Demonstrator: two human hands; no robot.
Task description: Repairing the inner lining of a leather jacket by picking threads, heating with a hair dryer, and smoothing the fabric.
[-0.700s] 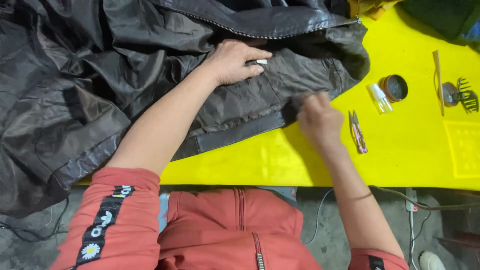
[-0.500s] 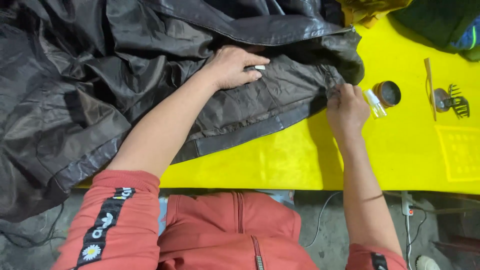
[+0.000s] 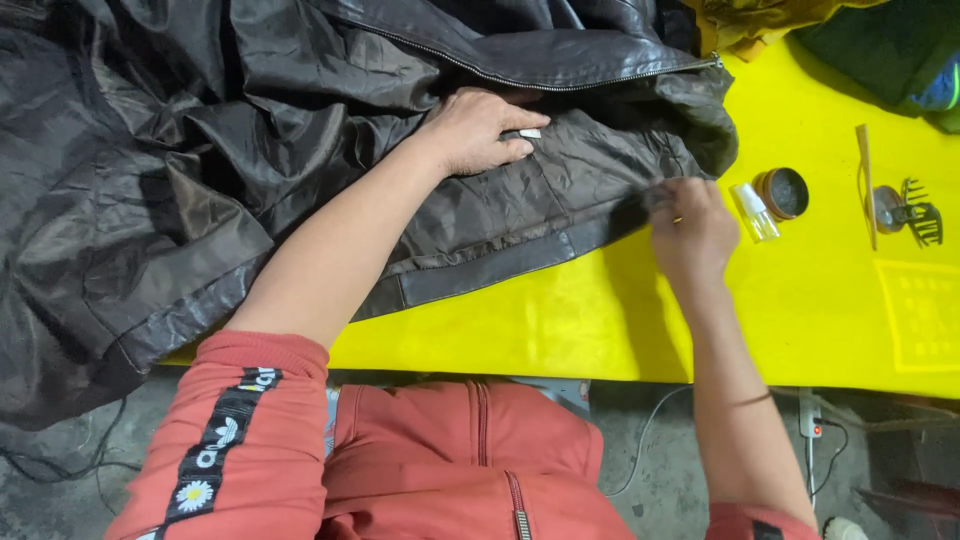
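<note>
The right hand (image 3: 690, 232) has slid back along the counter's near edge, pinching the dark brown leather jacket's (image 3: 300, 150) hem; the left hand (image 3: 478, 130) presses a small white label (image 3: 528, 133) flat, fingers spread.

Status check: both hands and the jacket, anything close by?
Left hand flat on dark jacket. Right hand at its hem edge, blurred. Small clear bottle beside right hand.

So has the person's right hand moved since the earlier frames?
Yes. The right hand went from beside the small snips on the bright yellow table up to the dark brown leather jacket edge, closer to the round tin.
</note>
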